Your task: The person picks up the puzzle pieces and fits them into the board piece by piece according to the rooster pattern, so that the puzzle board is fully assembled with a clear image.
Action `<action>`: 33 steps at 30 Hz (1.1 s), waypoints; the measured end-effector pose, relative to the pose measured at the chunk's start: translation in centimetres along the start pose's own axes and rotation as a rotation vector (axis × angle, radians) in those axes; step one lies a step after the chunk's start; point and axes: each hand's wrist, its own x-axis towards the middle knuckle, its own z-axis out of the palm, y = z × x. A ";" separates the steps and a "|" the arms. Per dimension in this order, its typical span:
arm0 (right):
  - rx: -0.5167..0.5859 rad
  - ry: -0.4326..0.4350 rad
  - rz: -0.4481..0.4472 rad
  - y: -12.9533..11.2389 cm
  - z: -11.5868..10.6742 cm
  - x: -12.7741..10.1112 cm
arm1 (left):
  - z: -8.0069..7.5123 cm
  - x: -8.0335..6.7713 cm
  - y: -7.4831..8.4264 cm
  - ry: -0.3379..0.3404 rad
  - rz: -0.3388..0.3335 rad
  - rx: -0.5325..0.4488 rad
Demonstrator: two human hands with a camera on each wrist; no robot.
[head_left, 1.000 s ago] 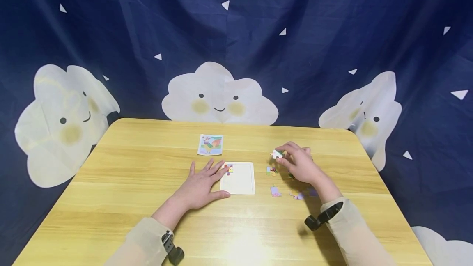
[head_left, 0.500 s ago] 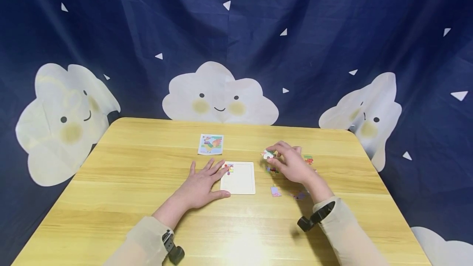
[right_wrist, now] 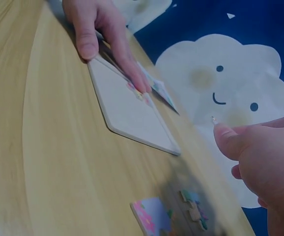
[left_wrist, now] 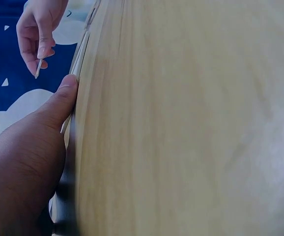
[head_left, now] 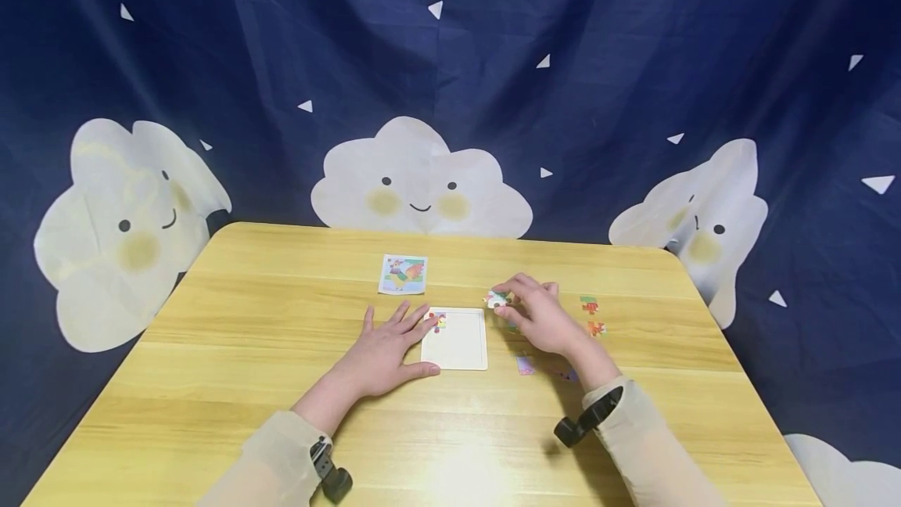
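The right hand (head_left: 545,321) pinches a piece (head_left: 497,300) between thumb and fingers, holding it above the table (head_left: 436,433), just beside the tray's far right corner. The left hand (head_left: 383,354) lies with fingers spread and grips nothing, touching the tray (head_left: 461,349) along its left side. A card (head_left: 403,275) lies behind; loose pieces (head_left: 525,365) rest to the right.

white tray (head_left: 461,349), left hand (head_left: 387,352) on its nine o'clock edge, right hand (head_left: 540,319) pinching puzzle piece (head_left: 496,300) at two, card (head_left: 403,275) at eleven
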 end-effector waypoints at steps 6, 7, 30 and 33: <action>0.011 -0.006 -0.011 -0.3 0.8 0.5 | 0.0 -0.1 0.0 -0.001 -0.008 -0.003; 0.016 -0.007 -0.012 -0.4 0.9 0.5 | 0.0 -0.1 0.0 -0.001 -0.008 -0.003; 0.000 -0.058 -0.025 -1.5 4.0 1.5 | 0.1 0.1 -0.2 -0.010 -0.011 0.007; 0.002 -0.066 -0.011 -1.6 4.3 1.6 | 0.1 0.1 -0.2 -0.011 -0.010 0.010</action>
